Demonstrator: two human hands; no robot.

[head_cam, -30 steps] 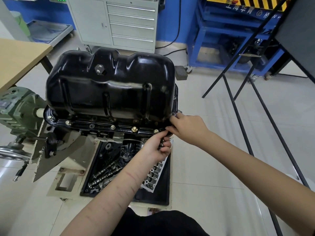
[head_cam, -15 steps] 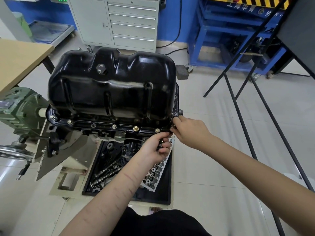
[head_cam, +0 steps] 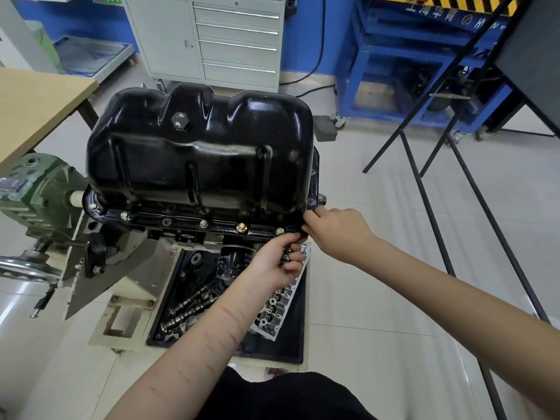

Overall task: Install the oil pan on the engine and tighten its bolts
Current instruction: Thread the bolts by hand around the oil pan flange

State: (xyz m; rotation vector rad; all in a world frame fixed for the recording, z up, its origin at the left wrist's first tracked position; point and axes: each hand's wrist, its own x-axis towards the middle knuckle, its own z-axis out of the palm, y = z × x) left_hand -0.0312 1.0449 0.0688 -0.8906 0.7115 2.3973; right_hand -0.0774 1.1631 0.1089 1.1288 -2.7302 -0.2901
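The black oil pan [head_cam: 200,153] sits upside down on the engine on a stand. Several brass-coloured bolts [head_cam: 241,227] stand along its near flange. My left hand [head_cam: 277,262] is curled below the flange's right corner and holds a handful of loose bolts [head_cam: 285,256]. My right hand [head_cam: 336,231] reaches to the same corner, its fingertips pinching at the flange; what they hold is hidden. One bolt [head_cam: 321,199] sticks up at the right flange edge just beyond my fingers.
A black tray [head_cam: 291,328] under the engine holds camshafts [head_cam: 188,307] and a cylinder head [head_cam: 281,301]. A green gearbox [head_cam: 36,189] is at the left, a wooden table [head_cam: 33,107] behind it. A black metal frame [head_cam: 472,189] stands at the right, a grey cabinet [head_cam: 224,40] beyond.
My right hand has slid a little further right and up along the pan's corner. My left hand stays under the flange with the bolts.
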